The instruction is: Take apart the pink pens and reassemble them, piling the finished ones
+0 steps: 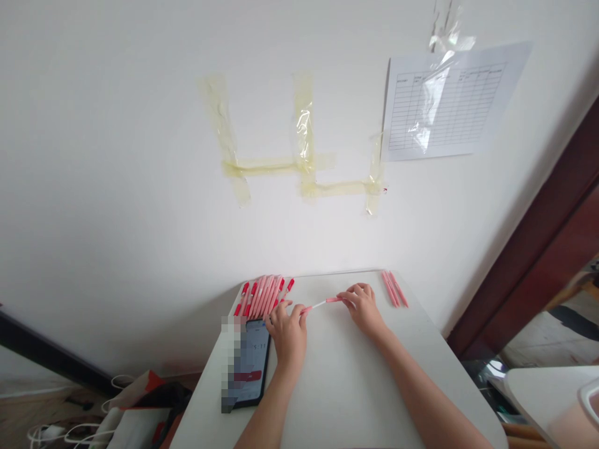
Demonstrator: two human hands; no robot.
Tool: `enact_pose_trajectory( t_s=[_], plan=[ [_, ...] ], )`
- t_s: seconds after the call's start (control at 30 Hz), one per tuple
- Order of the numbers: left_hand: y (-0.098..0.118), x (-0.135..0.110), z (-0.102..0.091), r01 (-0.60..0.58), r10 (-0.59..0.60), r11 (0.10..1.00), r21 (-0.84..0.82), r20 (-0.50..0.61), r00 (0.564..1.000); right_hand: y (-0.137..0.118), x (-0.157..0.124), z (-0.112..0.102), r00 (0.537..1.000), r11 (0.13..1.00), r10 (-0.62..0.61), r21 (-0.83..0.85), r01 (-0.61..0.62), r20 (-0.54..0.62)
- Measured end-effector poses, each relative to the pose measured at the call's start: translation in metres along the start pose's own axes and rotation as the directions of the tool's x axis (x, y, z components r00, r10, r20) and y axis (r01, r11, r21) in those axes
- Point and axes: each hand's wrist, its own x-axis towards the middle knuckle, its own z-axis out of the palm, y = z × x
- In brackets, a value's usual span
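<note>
Over the white table, a pink pen [332, 300] is spread between my two hands, its barrel in two parts with a thin white rod, like a refill, showing between them. My left hand [288, 330] pinches the pink part [306, 309] on the left, beside the pile of pens. The fingers of my right hand [365, 310] are closed on the other pink end, slightly farther from me. Several pink pens [266, 295], some with red parts, lie side by side at the table's back left. Two more pink pens [395, 289] lie at the back right.
A phone [253, 368] lies near the left edge of the white table [337, 399], close to my left forearm. The table meets a wall with yellowed tape [266, 168] and a taped paper sheet [449, 103]. Cables [75, 431] and bags are at lower left.
</note>
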Motion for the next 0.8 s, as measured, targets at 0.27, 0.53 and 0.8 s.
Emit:
enact_pose_trajectory(
  t_s=[0.27, 0.53, 0.8],
  plan=[
    [0.0, 0.0, 0.001, -0.026, 0.025, 0.999, 0.019, 0.025, 0.999, -0.007, -0.001, -0.002, 0.998, 0.998, -0.056, -0.041, 0.056, 0.003],
    [0.002, -0.002, 0.003, -0.065, 0.065, 0.998, 0.002, 0.025, 0.998, -0.012, -0.002, 0.0, 0.994, 0.993, -0.102, -0.048, 0.104, 0.042],
    [0.003, -0.002, 0.003, -0.079, 0.079, 0.997, -0.006, 0.038, 0.996, -0.019, -0.002, -0.001, 0.991, 0.992, -0.115, -0.041, 0.117, 0.066]
  ],
)
